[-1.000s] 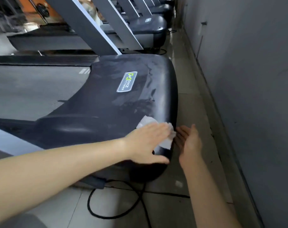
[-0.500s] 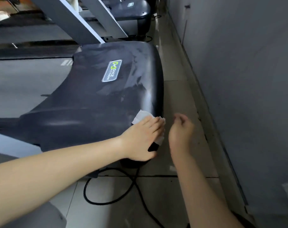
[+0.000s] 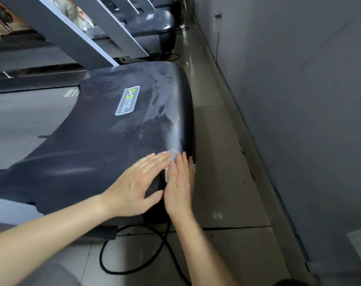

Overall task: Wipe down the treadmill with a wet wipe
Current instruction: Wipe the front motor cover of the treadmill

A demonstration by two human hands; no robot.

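The treadmill's black motor cover [image 3: 113, 141] fills the middle of the view, streaked with wet marks around a green-and-grey logo plate. A white wet wipe [image 3: 172, 154] lies at the cover's front right corner, mostly hidden under my fingers. My left hand [image 3: 138, 182] lies flat on the cover with straight fingers pressing the wipe. My right hand [image 3: 180, 182] is flat beside it at the cover's right edge, its fingertips also on the wipe.
A black power cable [image 3: 134, 254] loops on the tiled floor below the cover. A grey wall [image 3: 299, 100] runs close along the right, leaving a narrow floor strip. Grey uprights [image 3: 72, 38] and another treadmill [image 3: 155, 23] stand behind. The running belt [image 3: 21, 124] is at left.
My right hand has come in from beside the treadmill and now lies flat on the wipe next to my left hand. The left hand stayed on the wipe at the corner.
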